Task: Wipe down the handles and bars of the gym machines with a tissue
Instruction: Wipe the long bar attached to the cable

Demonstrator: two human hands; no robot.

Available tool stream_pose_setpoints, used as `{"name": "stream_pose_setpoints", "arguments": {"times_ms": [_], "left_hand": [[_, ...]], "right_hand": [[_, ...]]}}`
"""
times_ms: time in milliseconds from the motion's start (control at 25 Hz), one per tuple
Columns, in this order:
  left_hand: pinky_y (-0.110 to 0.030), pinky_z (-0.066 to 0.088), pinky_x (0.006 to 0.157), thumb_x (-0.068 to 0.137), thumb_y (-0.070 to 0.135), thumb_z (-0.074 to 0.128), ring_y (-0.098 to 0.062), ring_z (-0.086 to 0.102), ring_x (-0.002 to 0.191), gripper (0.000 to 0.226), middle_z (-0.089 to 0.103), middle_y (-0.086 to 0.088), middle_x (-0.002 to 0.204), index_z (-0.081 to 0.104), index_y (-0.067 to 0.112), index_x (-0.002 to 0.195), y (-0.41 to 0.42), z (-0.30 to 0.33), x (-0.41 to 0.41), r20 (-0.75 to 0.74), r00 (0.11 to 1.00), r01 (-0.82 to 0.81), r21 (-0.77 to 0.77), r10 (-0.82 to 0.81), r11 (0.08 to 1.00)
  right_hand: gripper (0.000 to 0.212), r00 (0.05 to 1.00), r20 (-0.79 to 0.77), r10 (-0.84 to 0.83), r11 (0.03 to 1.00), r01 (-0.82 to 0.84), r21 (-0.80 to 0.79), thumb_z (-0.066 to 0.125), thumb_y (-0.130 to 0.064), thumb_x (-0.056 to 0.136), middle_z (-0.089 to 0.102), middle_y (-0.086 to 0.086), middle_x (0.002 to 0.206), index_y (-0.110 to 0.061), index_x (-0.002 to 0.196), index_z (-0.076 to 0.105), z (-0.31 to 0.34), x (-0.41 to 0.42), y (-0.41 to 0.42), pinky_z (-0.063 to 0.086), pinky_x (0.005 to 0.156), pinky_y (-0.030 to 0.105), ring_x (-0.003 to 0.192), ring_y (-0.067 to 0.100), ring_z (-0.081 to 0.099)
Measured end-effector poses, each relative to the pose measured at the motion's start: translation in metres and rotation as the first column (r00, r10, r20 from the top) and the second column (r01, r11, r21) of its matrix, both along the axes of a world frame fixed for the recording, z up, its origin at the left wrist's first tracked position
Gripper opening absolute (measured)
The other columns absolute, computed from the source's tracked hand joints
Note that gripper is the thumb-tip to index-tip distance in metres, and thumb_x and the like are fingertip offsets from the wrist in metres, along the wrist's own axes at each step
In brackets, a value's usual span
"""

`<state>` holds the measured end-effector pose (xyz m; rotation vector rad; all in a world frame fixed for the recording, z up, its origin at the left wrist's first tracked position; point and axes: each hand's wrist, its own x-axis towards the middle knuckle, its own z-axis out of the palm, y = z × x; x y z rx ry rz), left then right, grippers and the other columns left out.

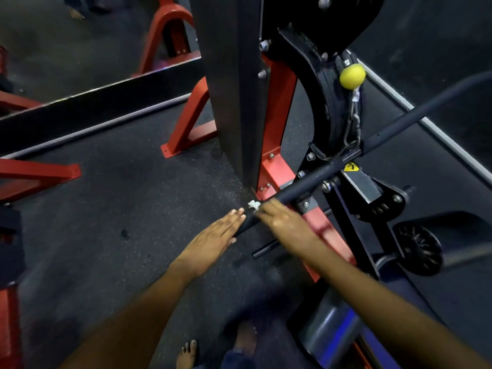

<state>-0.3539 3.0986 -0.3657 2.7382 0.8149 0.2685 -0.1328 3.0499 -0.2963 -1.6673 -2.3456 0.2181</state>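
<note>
While the long black bar [332, 166] hangs slanted from a chain [352, 129] under a yellow ball [352, 75], both hands meet at its lower end. Her right hand [282, 219] has its grip wrapped over the bar, with a scrap of white tissue [253, 204] poking out just beyond the fingers. Just left of it, the left hand [213, 238] lies flat, fingers straight, touching the bar's end above the speckled floor [119, 209].

Landmark: bar [332, 166]. My left hand [213, 237] at its near end, fingers flat along it. My right hand [282, 219] on bar just beyond, tissue [253, 204] under fingertips. Chain [352, 126] rises above bar middle; upright post [234, 102] behind bar's near end.
</note>
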Motion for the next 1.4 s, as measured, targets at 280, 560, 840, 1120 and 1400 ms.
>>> {"name": "stream_pose_setpoints", "arguments": {"times_ms": [280, 560, 840, 1120, 1400], "left_hand": [[-0.039, 0.024, 0.114, 0.096, 0.015, 0.051, -0.017, 0.02, 0.143, 0.063, 0.021, -0.005, 0.157, 0.021, 0.006, 0.15, -0.003, 0.0, 0.0, -0.026, 0.999, -0.029, -0.038, 0.028, 0.999], [-0.041, 0.026, 0.112, 0.09, 0.009, 0.063, -0.021, 0.03, 0.14, 0.066, 0.033, -0.011, 0.153, 0.03, 0.002, 0.146, -0.004, 0.002, 0.002, -0.001, 1.0, -0.021, 0.002, 0.021, 1.0], [-0.04, 0.024, 0.112, 0.093, 0.015, 0.053, -0.016, 0.022, 0.142, 0.062, 0.023, -0.006, 0.155, 0.026, 0.003, 0.148, -0.003, 0.001, 0.002, -0.003, 1.0, -0.031, -0.003, 0.031, 1.0], [-0.045, 0.026, 0.11, 0.091, 0.015, 0.051, -0.023, 0.034, 0.138, 0.057, 0.038, -0.013, 0.15, 0.036, 0.0, 0.144, -0.007, 0.002, 0.006, -0.003, 0.999, -0.038, 0.038, 0.038, 0.999], [-0.038, 0.02, 0.115, 0.098, 0.015, 0.047, -0.018, 0.02, 0.143, 0.057, 0.02, -0.005, 0.156, 0.022, 0.004, 0.149, -0.005, 0.001, 0.002, -0.037, 0.998, -0.046, -0.072, 0.043, 0.996]], "right_hand": [[0.027, 0.507, -0.267, -0.82, 0.547, 0.831, -0.101, 0.042, 0.004, 0.083, 0.061, 0.015, 0.089, 0.005, 0.093, 0.067, 0.006, 0.091, 0.006, 0.034, 0.074, 0.008, 0.089, 0.018, 0.062], [0.025, 0.669, -0.328, -0.667, 0.717, 0.695, -0.042, 0.043, 0.008, 0.089, 0.06, 0.018, 0.106, 0.01, 0.102, 0.063, 0.004, 0.073, 0.007, 0.03, 0.081, -0.005, 0.095, 0.002, 0.057], [0.025, 0.971, -0.104, -0.216, 0.974, 0.221, 0.043, 0.045, -0.005, 0.083, 0.06, 0.016, 0.092, 0.003, 0.097, 0.065, -0.009, 0.022, -0.01, 0.044, 0.076, 0.022, 0.088, 0.026, 0.048], [0.035, 0.627, -0.202, -0.752, 0.632, 0.773, 0.047, 0.043, -0.001, 0.078, 0.059, 0.016, 0.096, -0.005, 0.101, 0.069, -0.001, 0.094, 0.032, 0.03, 0.073, 0.025, 0.09, 0.031, 0.048], [0.025, 0.915, 0.024, -0.402, 0.915, 0.402, 0.021, 0.053, -0.003, 0.083, 0.057, 0.007, 0.102, -0.001, 0.104, 0.064, 0.002, 0.08, 0.031, 0.038, 0.083, 0.016, 0.095, 0.022, 0.052]]}}
